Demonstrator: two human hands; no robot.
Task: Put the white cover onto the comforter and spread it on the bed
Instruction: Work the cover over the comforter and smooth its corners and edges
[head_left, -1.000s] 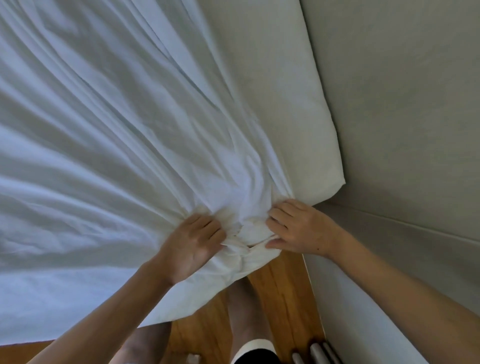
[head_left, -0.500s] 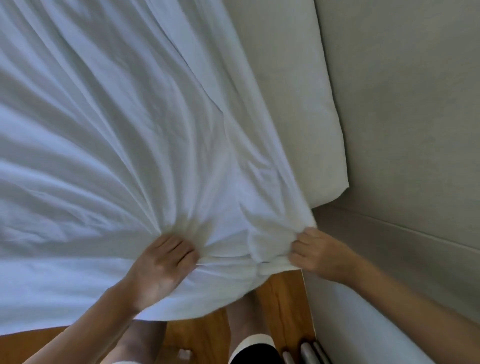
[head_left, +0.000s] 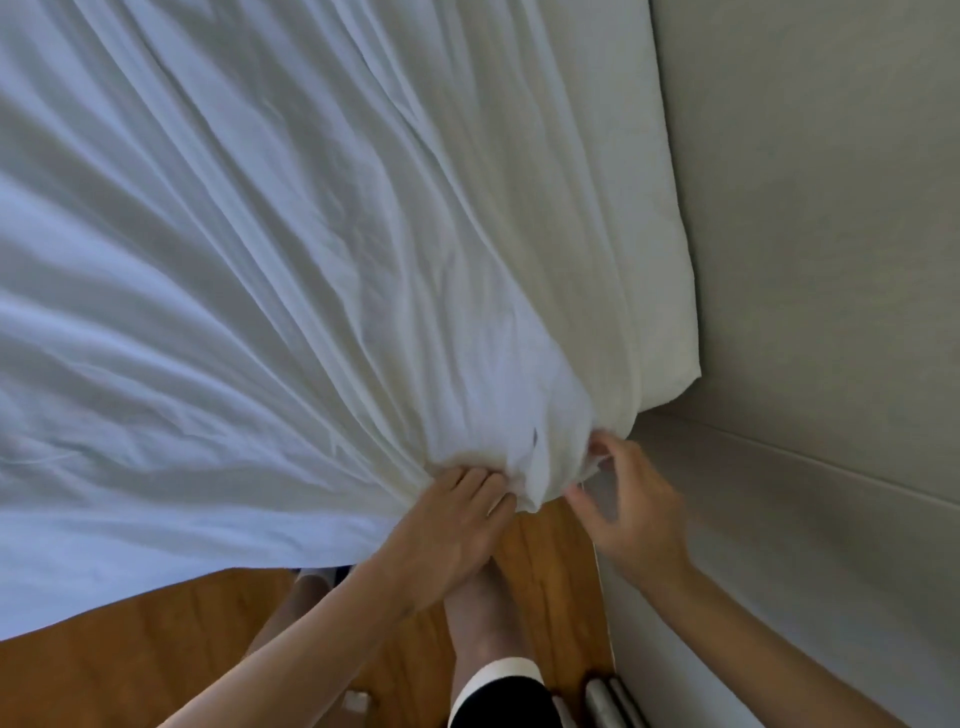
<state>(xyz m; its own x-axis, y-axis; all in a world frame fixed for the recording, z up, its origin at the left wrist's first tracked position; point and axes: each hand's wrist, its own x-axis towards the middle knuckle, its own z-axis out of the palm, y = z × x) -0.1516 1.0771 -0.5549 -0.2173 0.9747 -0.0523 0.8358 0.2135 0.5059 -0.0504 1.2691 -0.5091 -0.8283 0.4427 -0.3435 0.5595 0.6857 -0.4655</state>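
The white cover (head_left: 249, 270) lies rumpled across the bed, its folds fanning out from one bunched corner (head_left: 540, 447) at the bed's near edge. My left hand (head_left: 457, 525) grips the bunch from the left, fingers dug into the gathered cloth. My right hand (head_left: 634, 509) is at the corner's right side, with curled fingertips on a small fold and the thumb held apart below it. An off-white padded layer (head_left: 634, 218), probably the comforter, shows beneath the cover on the right, ending in a rounded corner.
A grey wall (head_left: 831, 260) runs close along the right side of the bed. Below the bed edge is wooden floor (head_left: 130, 670), where my legs and a foot (head_left: 483, 613) stand. Two metal tubes (head_left: 608, 701) lean by the wall at the bottom.
The bunched corner has been pulled to the right, toward the wall. My left hand followed it rightward. My right hand has loosened from a full grip to curled fingertips.
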